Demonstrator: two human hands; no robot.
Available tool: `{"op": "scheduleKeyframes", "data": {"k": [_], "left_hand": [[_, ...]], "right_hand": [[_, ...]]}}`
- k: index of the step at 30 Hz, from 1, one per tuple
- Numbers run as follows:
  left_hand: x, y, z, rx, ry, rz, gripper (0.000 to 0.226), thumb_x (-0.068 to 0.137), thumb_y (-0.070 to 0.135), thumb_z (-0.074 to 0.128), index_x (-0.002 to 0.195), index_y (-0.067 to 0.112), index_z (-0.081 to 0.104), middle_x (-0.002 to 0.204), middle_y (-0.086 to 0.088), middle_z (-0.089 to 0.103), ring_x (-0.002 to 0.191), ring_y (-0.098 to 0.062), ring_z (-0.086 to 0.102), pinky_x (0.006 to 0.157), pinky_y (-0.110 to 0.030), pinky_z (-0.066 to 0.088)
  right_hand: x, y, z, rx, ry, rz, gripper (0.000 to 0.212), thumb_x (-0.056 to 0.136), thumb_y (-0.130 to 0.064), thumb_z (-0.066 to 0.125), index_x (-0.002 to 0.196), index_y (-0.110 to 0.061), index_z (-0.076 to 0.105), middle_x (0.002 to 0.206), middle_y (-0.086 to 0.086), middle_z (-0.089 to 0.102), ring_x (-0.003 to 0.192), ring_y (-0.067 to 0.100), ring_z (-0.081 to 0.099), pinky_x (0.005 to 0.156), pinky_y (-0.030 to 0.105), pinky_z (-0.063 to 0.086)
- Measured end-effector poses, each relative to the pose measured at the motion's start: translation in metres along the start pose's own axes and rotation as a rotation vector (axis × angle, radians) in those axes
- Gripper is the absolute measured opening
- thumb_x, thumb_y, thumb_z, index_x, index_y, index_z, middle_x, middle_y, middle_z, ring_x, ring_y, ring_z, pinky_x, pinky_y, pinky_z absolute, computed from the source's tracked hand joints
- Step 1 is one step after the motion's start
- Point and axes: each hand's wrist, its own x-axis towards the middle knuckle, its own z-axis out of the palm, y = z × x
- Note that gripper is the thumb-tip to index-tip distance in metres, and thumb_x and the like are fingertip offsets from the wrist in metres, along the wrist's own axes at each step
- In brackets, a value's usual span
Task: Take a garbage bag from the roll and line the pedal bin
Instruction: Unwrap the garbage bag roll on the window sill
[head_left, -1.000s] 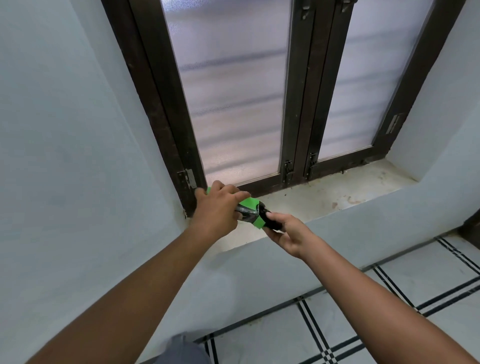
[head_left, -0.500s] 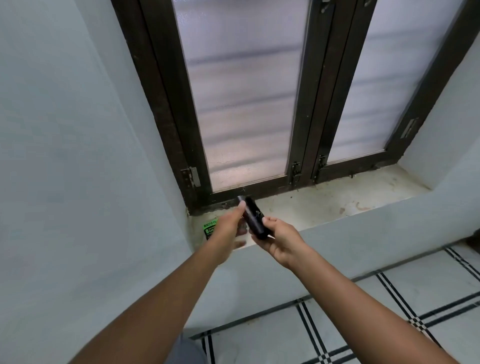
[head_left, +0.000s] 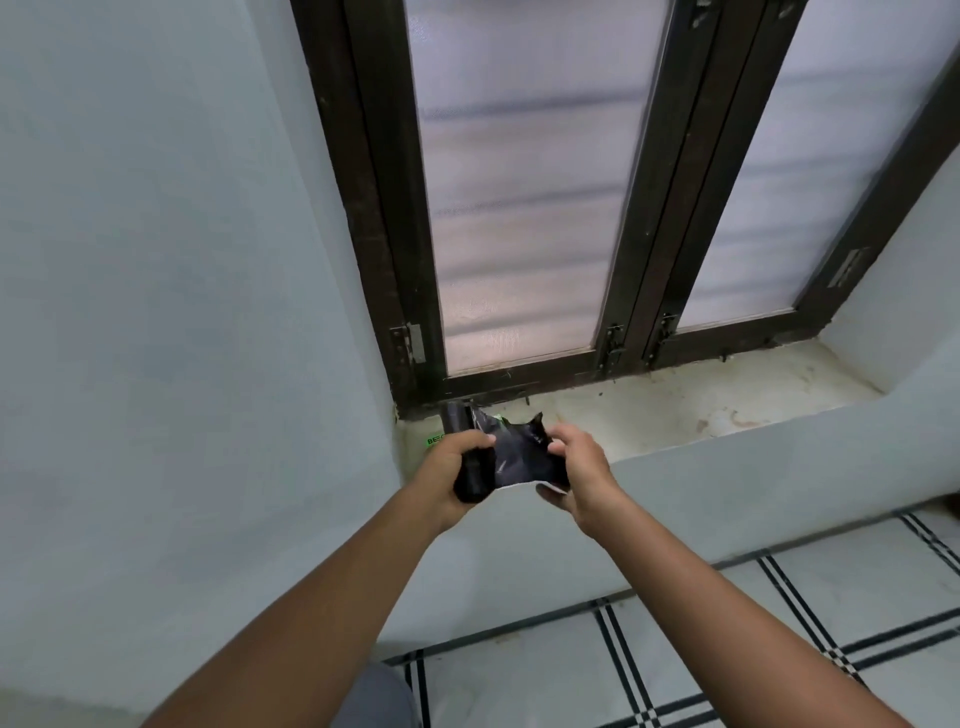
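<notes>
Gripping a black roll of garbage bags (head_left: 470, 470) at centre frame, left hand (head_left: 449, 470) with fingers curled round its middle, thumb on top. Roll standing nearly upright in the picture, upper end poking out above the knuckles near the lower corner of the dark window frame (head_left: 384, 249), lower end showing below the palm. Pinching the loose end of a garbage bag (head_left: 519, 457) just to the right, right hand (head_left: 576, 470), fingers bent over the top edge, thumb underneath. Black film stretched between the two hands, crumpled and glossy, still joined to the roll. Held above the near left end of the pale windowsill (head_left: 675, 410). Lying on the sill just left of the left hand, partly hidden, a green label (head_left: 434, 441). Lower right, tiled floor (head_left: 727, 649) with dark double lines.
</notes>
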Motion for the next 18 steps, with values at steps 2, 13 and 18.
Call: {"op": "scheduleKeyframes", "data": {"k": [2, 13, 18], "left_hand": [[-0.003, 0.001, 0.000, 0.141, 0.010, 0.038, 0.040, 0.085, 0.012, 0.074, 0.123, 0.012, 0.063, 0.113, -0.017, 0.074, 0.104, -0.036, 0.071, 0.085, -0.045, 0.062], [-0.030, 0.008, -0.026, -0.004, -0.066, -0.074, 0.049, 0.079, 0.019, 0.063, 0.126, 0.006, 0.065, 0.113, -0.020, 0.072, 0.097, -0.034, 0.067, 0.071, -0.038, 0.060], [-0.034, 0.005, -0.037, -0.018, -0.126, -0.083, 0.052, 0.082, 0.031, 0.069, 0.127, 0.005, 0.070, 0.114, -0.017, 0.076, 0.092, -0.029, 0.071, 0.072, -0.032, 0.059]], "right_hand": [[-0.009, -0.004, 0.004, -0.293, -0.078, -0.012, 0.070, 0.075, -0.069, 0.067, 0.120, -0.016, 0.059, 0.116, 0.005, 0.069, 0.106, 0.023, 0.066, 0.083, 0.041, 0.055], [-0.021, 0.005, 0.012, -0.245, -0.145, -0.197, 0.011, 0.094, -0.010, 0.066, 0.102, -0.003, 0.065, 0.104, 0.021, 0.072, 0.089, 0.028, 0.071, 0.082, 0.040, 0.063], [-0.029, 0.006, 0.010, -0.087, -0.020, -0.236, 0.033, 0.090, 0.008, 0.048, 0.108, -0.018, 0.055, 0.112, 0.015, 0.063, 0.094, 0.031, 0.067, 0.077, 0.042, 0.064]]}}
